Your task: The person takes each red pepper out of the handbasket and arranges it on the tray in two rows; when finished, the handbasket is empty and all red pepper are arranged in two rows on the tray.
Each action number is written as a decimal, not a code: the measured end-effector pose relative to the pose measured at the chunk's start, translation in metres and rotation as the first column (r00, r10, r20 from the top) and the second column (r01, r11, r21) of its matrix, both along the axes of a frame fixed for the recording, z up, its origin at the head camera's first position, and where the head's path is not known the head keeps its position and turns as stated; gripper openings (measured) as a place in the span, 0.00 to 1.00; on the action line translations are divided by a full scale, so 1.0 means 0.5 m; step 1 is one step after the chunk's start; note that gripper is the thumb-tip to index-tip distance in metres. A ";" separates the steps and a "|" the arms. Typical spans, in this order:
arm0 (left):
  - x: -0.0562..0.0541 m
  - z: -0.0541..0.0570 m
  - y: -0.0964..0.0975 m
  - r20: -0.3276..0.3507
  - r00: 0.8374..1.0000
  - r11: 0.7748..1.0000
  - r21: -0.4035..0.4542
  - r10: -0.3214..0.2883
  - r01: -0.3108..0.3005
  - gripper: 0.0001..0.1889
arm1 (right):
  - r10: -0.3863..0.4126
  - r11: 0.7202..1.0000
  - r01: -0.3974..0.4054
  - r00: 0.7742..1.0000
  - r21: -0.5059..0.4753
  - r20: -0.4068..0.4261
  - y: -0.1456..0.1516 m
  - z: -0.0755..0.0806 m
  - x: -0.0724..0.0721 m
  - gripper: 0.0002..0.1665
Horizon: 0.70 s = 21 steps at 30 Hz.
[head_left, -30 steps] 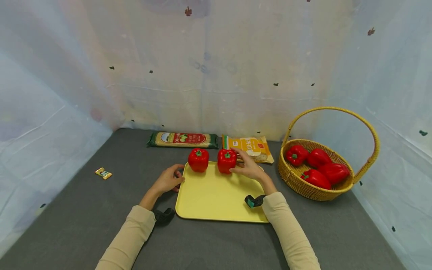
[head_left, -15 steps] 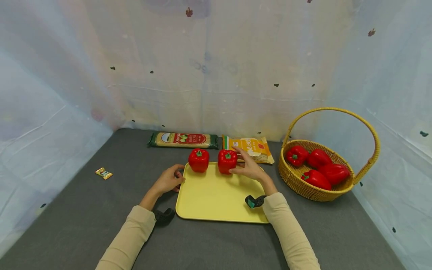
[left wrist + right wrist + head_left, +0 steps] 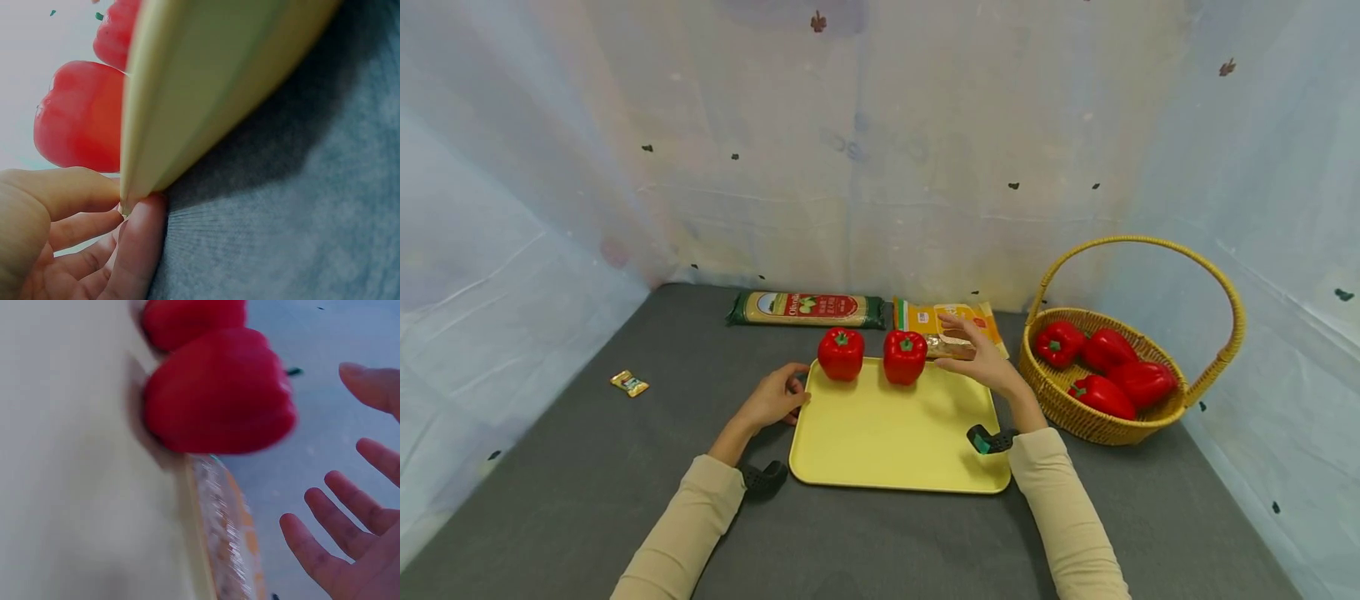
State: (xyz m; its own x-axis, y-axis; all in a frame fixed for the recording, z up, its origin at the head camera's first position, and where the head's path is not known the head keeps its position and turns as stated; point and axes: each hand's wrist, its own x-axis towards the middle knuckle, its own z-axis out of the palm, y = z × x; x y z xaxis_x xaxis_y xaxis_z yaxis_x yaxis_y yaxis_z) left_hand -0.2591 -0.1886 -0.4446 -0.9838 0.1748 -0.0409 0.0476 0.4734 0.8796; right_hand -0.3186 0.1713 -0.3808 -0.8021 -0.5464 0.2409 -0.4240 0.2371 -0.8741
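Note:
Two red bell peppers stand upright at the far edge of a yellow tray (image 3: 887, 442): a left pepper (image 3: 841, 354) and a right pepper (image 3: 905, 357). My left hand (image 3: 775, 397) pinches the tray's left rim between thumb and fingers; the left wrist view shows the fingers (image 3: 140, 244) at the rim's corner. Just right of the right pepper, my right hand (image 3: 983, 358) is spread in the air and holds nothing. In the right wrist view its fingers (image 3: 350, 519) are apart from the near pepper (image 3: 219, 394).
A wicker basket (image 3: 1052, 412) with a tall handle holds several red peppers at the right. Behind the tray lie a pasta packet (image 3: 808, 309) and a yellow snack bag (image 3: 917, 321), partly behind my right hand. A small wrapped candy (image 3: 629, 383) lies far left.
My right hand has let go of the right pepper and moved right, away from it. The pepper stays standing on the tray. My left hand has not moved.

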 end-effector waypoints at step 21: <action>-0.003 -0.003 -0.001 0.003 1.000 1.000 -0.022 0.004 -0.004 0.27 | -0.371 0.913 0.405 0.879 0.057 -0.299 0.190 0.114 0.038 0.26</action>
